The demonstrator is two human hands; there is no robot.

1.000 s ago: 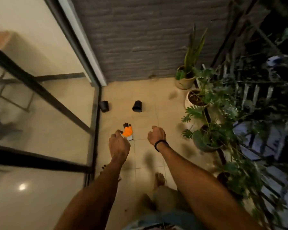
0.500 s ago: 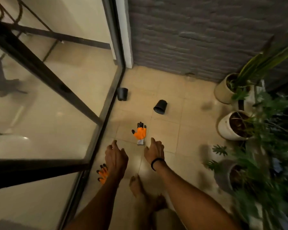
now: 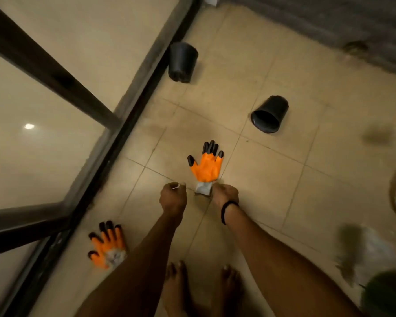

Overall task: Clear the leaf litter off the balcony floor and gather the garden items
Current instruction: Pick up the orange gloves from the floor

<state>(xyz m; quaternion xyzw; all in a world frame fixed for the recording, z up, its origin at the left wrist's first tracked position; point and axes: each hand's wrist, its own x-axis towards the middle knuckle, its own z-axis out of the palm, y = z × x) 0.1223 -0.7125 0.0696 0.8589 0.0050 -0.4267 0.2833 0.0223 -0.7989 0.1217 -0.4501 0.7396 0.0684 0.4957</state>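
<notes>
Ahead, orange black-tipped glove (image 3: 205, 170); right hand (image 3: 225, 194) pinches grey cuff (image 3: 202, 188); left hand (image 3: 173, 197) curled.

The floor (image 3: 284, 191) is laid in pale beige tiles with thin dark grout lines, bordered on the left by a dark door frame (image 3: 133, 115). A middle glove (image 3: 205, 169), orange with black fingertips, lies flat near its centre, grey cuff toward the person. A second glove (image 3: 108, 244) of the same kind lies just beside the frame. One black pot (image 3: 182, 62) sits against the frame; whether it stands or lies is unclear. Another black pot (image 3: 270, 114) lies on its side, well apart from it. Brown leaf litter (image 3: 354, 48) gathers at the far wall's foot. Two bare feet (image 3: 176, 287) stand at the bottom.
</notes>
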